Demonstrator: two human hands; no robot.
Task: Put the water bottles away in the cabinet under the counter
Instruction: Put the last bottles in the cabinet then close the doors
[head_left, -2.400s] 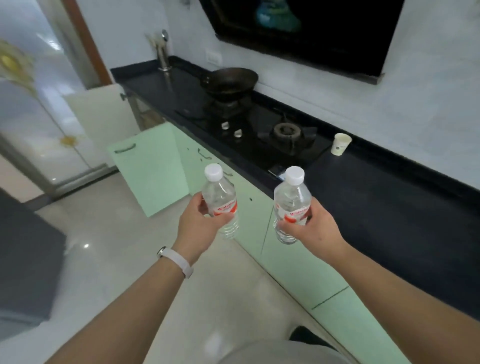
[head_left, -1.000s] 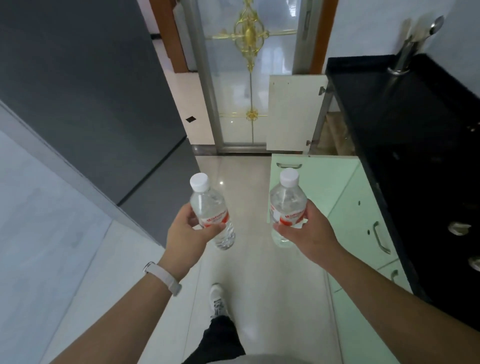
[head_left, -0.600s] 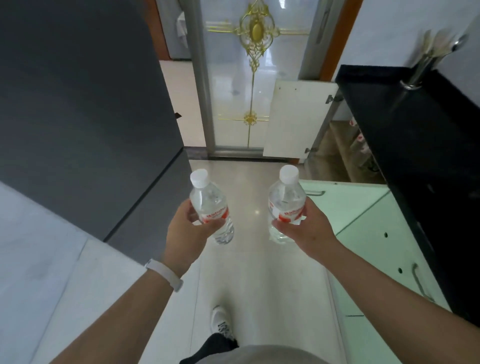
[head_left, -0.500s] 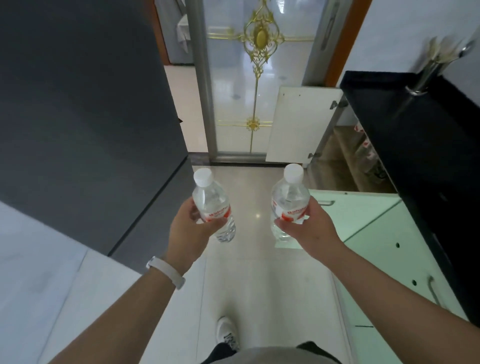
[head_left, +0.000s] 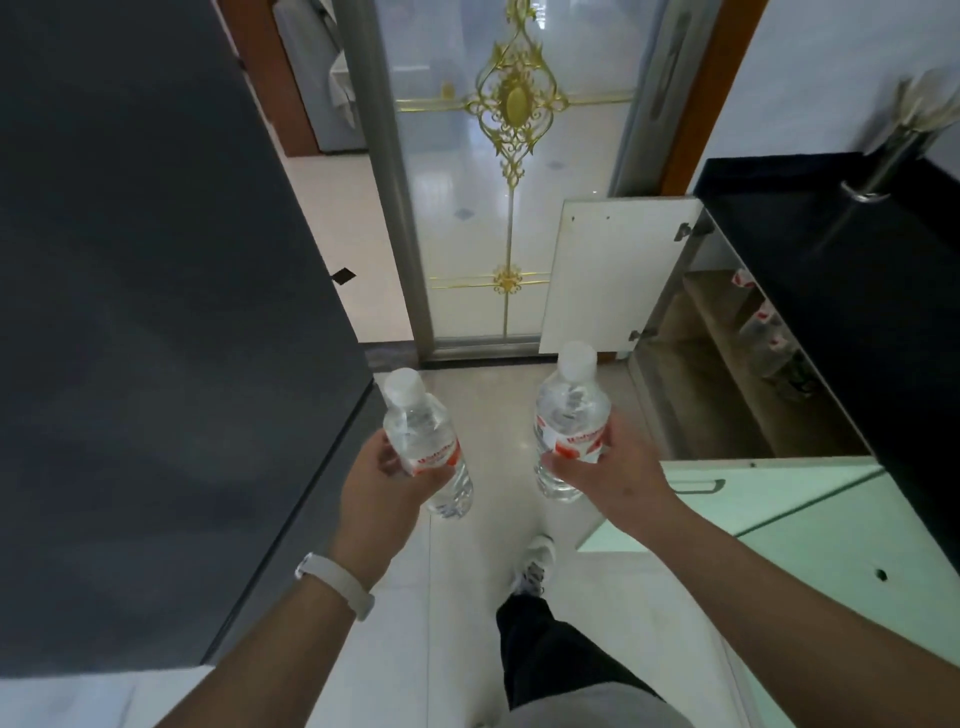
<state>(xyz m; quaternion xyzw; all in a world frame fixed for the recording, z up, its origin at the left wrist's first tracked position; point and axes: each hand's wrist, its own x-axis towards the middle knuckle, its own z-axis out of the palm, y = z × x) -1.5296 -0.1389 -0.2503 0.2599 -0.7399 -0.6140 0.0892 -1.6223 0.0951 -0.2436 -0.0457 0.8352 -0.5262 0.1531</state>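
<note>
Stepped forward since half a second ago: white shoe (head_left: 535, 566) swung ahead to 6 o'clock of the bottles. Drawn nearer at 2 o'clock, open cabinet (head_left: 717, 395) under the black stone surface (head_left: 831, 270), with more of its brown floor showing. Same grips on both bottles as before, same spacing.

Gripped in the left hand (head_left: 382, 478): clear plastic water bottle (head_left: 423, 436) with white screw cap and red-and-white label, fingers curled round the label band, neck tilted toward 11 o'clock. Gripped in the right hand (head_left: 615, 478): second clear plastic water bottle (head_left: 569, 415) of the same make, thumb and fingers wrapped round the label, nearly upright. Both held in the air above the pale tiled floor (head_left: 467, 597), apart from each other, left of the cabinet opening and not yet inside.

Inside the cabinet, along its right side under the surface: what look like stored bottles (head_left: 763, 332) with red-and-white labels, partly hidden.

At 12 o'clock of the right-hand bottle, white inner face of an open cabinet door (head_left: 613, 275). At 4 o'clock, mint-green door (head_left: 779, 499) with a bar handle, also open. Farther off at 12 o'clock, frosted glass door (head_left: 514, 208) with gold ornament. At 9 o'clock, large dark grey panel (head_left: 156, 312). On the left wrist, white band (head_left: 335, 584). At 2 o'clock on the surface, blurred metal tap (head_left: 878, 156).
</note>
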